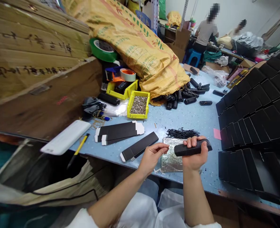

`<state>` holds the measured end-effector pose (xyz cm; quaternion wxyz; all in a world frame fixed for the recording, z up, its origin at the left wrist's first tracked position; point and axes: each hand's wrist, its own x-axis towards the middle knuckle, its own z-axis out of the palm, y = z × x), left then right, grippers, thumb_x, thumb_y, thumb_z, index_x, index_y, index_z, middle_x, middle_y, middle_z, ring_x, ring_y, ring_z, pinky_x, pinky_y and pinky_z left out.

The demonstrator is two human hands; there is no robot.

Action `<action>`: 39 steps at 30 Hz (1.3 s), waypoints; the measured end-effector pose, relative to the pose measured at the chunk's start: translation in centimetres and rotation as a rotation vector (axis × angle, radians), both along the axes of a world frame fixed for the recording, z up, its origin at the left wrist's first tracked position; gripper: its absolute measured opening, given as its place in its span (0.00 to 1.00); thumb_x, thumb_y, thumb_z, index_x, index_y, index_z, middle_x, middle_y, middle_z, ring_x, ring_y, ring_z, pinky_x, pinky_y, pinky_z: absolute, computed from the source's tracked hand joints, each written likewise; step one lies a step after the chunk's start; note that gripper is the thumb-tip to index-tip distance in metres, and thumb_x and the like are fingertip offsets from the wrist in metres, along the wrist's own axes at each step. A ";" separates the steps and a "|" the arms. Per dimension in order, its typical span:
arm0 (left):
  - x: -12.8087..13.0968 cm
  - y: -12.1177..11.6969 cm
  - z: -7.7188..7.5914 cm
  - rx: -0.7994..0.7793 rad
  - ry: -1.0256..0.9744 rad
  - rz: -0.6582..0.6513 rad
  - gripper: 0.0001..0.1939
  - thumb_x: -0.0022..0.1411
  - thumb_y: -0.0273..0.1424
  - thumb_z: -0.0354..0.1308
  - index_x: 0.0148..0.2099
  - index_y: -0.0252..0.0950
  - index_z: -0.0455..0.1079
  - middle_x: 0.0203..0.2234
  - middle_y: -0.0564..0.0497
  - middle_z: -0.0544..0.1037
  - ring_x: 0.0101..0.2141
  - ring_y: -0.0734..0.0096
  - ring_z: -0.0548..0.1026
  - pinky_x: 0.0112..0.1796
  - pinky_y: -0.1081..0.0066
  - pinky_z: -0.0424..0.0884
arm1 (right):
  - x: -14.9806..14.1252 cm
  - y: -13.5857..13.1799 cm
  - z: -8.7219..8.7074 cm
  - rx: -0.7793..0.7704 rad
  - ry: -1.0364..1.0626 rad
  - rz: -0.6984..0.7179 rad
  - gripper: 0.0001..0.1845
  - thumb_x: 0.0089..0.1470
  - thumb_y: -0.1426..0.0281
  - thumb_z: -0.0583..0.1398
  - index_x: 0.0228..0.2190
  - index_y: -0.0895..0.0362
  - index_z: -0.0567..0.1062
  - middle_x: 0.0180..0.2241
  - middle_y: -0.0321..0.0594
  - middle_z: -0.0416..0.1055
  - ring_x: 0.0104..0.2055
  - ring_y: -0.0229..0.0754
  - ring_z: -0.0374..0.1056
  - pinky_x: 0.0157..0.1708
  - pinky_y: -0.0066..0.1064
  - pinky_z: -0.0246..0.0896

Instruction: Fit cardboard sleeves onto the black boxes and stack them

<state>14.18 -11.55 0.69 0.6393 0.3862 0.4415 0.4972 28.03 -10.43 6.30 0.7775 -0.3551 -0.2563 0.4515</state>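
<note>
My right hand is closed around a black ribbed plastic casing, holding it level above the blue table's near edge. My left hand sits just left of it, thumb and fingers pinched together toward the casing's left end; whatever they pinch is too small to make out. Under both hands lies a silver foil sheet. A heap of thin black pins rests behind the foil. A flat black carton blank lies left of my left hand.
More flat carton blanks lie further left. A yellow tray of screws, loose black casings, a yellow sack and tape rolls sit behind. Stacked black boxes fill the right. Two people sit at the far end.
</note>
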 end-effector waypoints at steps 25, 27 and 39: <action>-10.2 3.8 -1.6 0.295 1.147 -0.229 0.36 0.49 0.38 0.67 0.59 0.34 0.63 0.56 0.35 0.69 0.56 0.43 0.66 0.56 0.50 0.60 | 5.2 -2.2 -7.2 -0.116 -0.745 0.146 0.11 0.44 0.60 0.65 0.24 0.53 0.71 0.20 0.35 0.70 0.23 0.43 0.67 0.28 0.38 0.65; -10.7 4.4 -1.9 0.184 1.043 -0.249 0.34 0.49 0.38 0.66 0.57 0.34 0.65 0.54 0.35 0.72 0.53 0.43 0.70 0.54 0.51 0.63 | 6.2 -1.7 -7.5 -0.262 -0.603 0.083 0.14 0.47 0.58 0.64 0.31 0.54 0.71 0.22 0.34 0.70 0.24 0.42 0.69 0.29 0.36 0.66; -4.9 0.0 -0.4 0.126 -0.340 -0.146 0.27 0.56 0.40 0.65 0.57 0.45 0.67 0.67 0.48 0.56 0.67 0.53 0.50 0.62 0.54 0.54 | 1.1 -3.0 -3.0 -0.592 -0.243 0.659 0.30 0.44 0.55 0.68 0.47 0.53 0.71 0.30 0.36 0.76 0.20 0.38 0.70 0.20 0.29 0.67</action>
